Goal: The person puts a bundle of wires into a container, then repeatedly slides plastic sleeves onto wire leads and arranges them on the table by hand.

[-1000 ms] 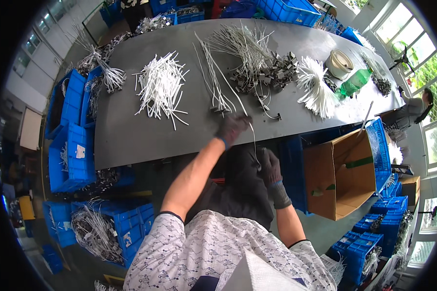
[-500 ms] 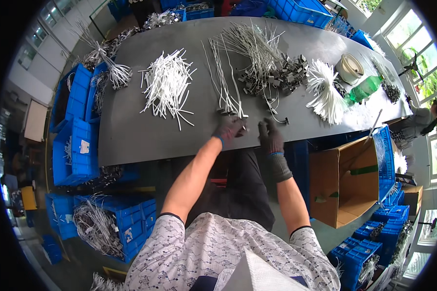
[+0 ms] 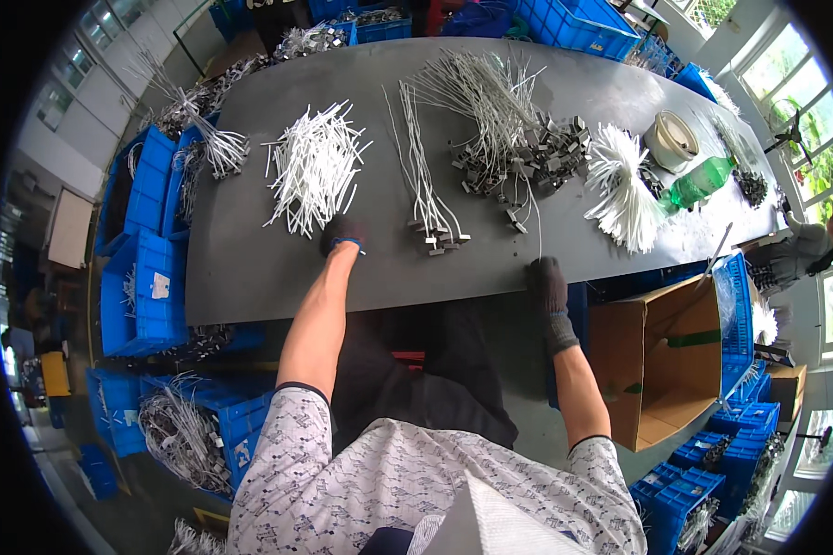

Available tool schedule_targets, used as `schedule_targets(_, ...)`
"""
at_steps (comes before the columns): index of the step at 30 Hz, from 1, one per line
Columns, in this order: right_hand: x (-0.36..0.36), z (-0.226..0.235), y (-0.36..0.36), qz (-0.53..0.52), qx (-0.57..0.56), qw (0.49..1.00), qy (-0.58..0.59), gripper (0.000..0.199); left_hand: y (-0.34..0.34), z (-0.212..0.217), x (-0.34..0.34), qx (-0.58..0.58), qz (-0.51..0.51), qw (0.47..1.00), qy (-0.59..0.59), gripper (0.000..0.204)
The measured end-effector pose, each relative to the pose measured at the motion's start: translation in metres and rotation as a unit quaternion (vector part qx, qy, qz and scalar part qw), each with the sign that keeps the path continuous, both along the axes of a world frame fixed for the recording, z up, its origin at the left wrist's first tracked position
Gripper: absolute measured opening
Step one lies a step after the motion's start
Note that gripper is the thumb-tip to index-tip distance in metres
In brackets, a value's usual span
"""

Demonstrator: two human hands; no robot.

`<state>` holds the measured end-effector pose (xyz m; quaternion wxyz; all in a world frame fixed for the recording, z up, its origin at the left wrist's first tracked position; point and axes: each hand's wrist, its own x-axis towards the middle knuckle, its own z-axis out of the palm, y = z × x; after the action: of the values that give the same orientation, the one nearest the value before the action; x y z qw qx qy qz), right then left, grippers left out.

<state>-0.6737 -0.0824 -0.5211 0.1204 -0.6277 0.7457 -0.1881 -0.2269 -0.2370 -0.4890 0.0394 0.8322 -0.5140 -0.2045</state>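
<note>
My left hand (image 3: 342,235), in a dark glove, is at the near edge of a heap of short white tubes (image 3: 315,166); its fingers are hidden and blurred. At the table's front edge my gloved right hand (image 3: 548,283) is closed on the end of a thin white wire (image 3: 538,222). That wire runs back to a pile of wires with dark block-shaped ends (image 3: 518,157). Between my hands lies a small bundle of wires (image 3: 421,176), its dark grey end blocks (image 3: 438,242) toward me.
A fanned white tube bundle (image 3: 620,190), a green bottle (image 3: 701,182) and a pale tub (image 3: 671,141) stand on the grey table (image 3: 250,268) at right. An open cardboard box (image 3: 620,361) is beside my right arm. Blue crates (image 3: 143,291) line the left. A person (image 3: 801,245) is at far right.
My left hand has moved left from the small wire bundle to the white tubes. My right hand has come nearer and slightly right, drawing a wire out. The bundle's end blocks now show uncovered.
</note>
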Motion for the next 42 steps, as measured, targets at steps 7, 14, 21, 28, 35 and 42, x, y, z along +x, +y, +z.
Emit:
schedule_targets(7, 0.064, 0.036, 0.115, -0.013, -0.057, 0.988, -0.143, 0.029, -0.021, -0.075, 0.078, 0.022, 0.034, 0.999, -0.031, 0.052)
schedule_targets(14, -0.007, -0.078, 0.288, -0.011, 0.332, 0.939, 0.092, 0.020, -0.016, -0.099, 0.042, 0.125, -0.244, 0.962, -0.002, 0.025)
schedule_targets(21, 0.014, -0.048, 0.301, -0.027, 0.267, 0.963, -0.015, 0.028, 0.064, -0.048, -0.042, 0.000, 0.272, 0.539, 0.797, 0.007)
schedule_targets(28, 0.073, 0.029, 0.174, 0.062, 0.177, 0.982, -0.003, 0.021, 0.072, 0.057, -0.142, -0.125, 0.187, 0.508, 0.832, 0.005)
schedule_targets(35, 0.049, 0.002, 0.195, 0.081, 0.290, 0.950, 0.086, 0.023, 0.064, 0.118, -0.117, -0.410, 0.182, 0.511, 0.733, 0.008)
schedule_targets(42, 0.050, -0.005, 0.205, 0.040, 0.279, 0.958, 0.057, 0.026, 0.092, 0.107, -0.127, -0.316, -0.006, 0.752, 0.579, 0.010)
